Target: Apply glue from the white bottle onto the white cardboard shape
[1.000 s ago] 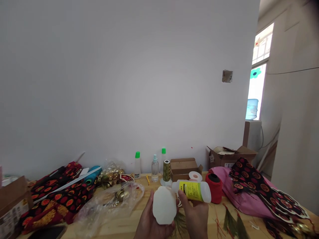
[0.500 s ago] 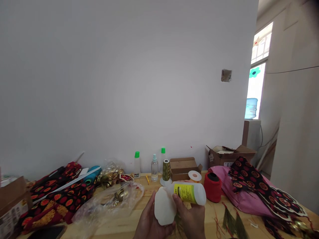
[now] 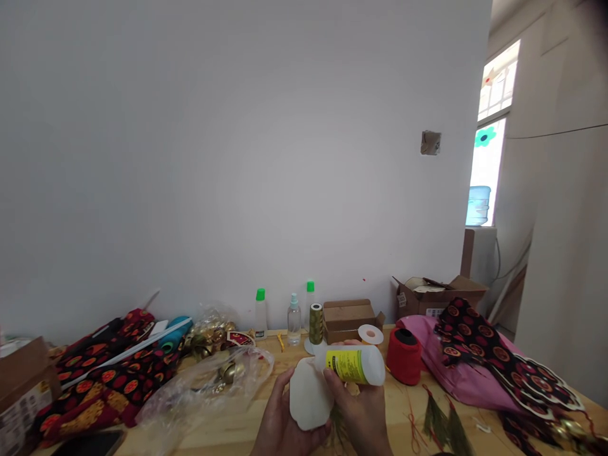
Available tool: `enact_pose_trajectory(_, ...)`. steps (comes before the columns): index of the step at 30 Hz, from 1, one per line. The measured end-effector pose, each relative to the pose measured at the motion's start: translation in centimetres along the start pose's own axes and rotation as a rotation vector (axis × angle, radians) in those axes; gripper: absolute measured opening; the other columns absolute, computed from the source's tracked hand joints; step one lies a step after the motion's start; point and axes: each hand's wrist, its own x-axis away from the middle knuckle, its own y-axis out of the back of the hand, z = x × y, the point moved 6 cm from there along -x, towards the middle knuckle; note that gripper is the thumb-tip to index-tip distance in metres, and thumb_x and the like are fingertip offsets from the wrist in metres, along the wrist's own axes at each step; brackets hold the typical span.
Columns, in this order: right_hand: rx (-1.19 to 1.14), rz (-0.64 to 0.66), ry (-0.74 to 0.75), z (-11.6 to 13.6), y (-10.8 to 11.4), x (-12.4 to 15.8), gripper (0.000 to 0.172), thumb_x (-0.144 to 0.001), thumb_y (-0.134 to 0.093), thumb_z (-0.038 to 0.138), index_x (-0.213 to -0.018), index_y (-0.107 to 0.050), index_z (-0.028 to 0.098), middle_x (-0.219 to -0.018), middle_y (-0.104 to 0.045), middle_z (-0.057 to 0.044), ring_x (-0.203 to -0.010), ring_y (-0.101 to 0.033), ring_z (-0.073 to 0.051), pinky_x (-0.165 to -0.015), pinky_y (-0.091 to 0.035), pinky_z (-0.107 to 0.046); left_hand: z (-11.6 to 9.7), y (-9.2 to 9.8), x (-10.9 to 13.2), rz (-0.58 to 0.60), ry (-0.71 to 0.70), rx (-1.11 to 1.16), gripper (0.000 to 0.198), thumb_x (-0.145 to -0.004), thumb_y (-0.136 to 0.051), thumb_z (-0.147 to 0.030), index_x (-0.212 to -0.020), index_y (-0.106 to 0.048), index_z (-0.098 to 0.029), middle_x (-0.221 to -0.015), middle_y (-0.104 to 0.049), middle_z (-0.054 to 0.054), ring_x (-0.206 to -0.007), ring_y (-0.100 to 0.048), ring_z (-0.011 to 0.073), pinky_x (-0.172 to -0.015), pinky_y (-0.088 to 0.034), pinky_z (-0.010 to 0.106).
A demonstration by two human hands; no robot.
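Note:
In the head view my left hand [image 3: 278,418] holds a white flat piece with a scalloped outline [image 3: 310,396], its pale face turned toward me. My right hand [image 3: 358,408] is wrapped round a white squeeze bottle with a yellow label [image 3: 349,365]. The bottle lies nearly sideways, its base to the right and its narrow end at the upper edge of the white piece. Whether the tip touches the piece I cannot tell. Beneath my hands some olive-green threads show on the wooden table [image 3: 251,437].
Along the wall stand a green-capped bottle [image 3: 261,315], a spray bottle [image 3: 294,321], an olive thread spool [image 3: 316,324] and an open cardboard box [image 3: 349,322]. A red thread cone [image 3: 403,358] and tassels [image 3: 434,418] lie right; patterned fabric [image 3: 123,373] and a plastic bag [image 3: 204,389] left.
The bottle and the white piece have shifted slightly left in the view, together with both hands. My grip on each is unchanged.

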Motion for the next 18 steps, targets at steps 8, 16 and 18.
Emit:
enact_pose_trajectory(8, 0.041, -0.009, 0.099, 1.3, -0.2, 0.4, 0.056, -0.065, -0.063, 0.025, -0.115, -0.039, 0.016, -0.085, -0.063, -0.005, -0.077, -0.059, -0.016, -0.072, -0.05, -0.025, -0.1, 0.3, -0.3, 0.035, -0.006, -0.006, 0.027, -0.069, -0.056, -0.039, -0.086, -0.056, -0.02, -0.071, -0.064, 0.003, -0.069, -0.057, 0.0187, -0.063, -0.041, 0.031)
enact_pose_trajectory(16, -0.071, 0.023, -0.042, -0.1, -0.5, 0.4, 0.052, -0.056, -0.07, 0.024, -0.104, -0.051, 0.016, -0.097, -0.059, -0.007, -0.089, -0.056, -0.021, -0.079, -0.047, -0.033, -0.1, -0.3, -0.4, 0.151, 0.024, 0.128, 0.032, -0.072, -0.052, -0.043, -0.093, -0.058, -0.02, -0.085, -0.067, 0.005, -0.075, -0.06, 0.0175, -0.064, -0.044, 0.03)
enact_pose_trajectory(18, -0.137, -0.023, -0.097, -0.2, -0.1, 0.0, 0.05, -0.057, -0.069, 0.026, -0.102, -0.051, 0.015, -0.096, -0.061, -0.008, -0.086, -0.058, -0.021, -0.076, -0.049, -0.033, 0.0, -0.5, -0.3, 0.149, 0.023, 0.103, 0.031, -0.072, -0.051, -0.044, -0.089, -0.06, -0.021, -0.08, -0.069, 0.004, -0.072, -0.061, 0.0188, -0.06, -0.046, 0.031)
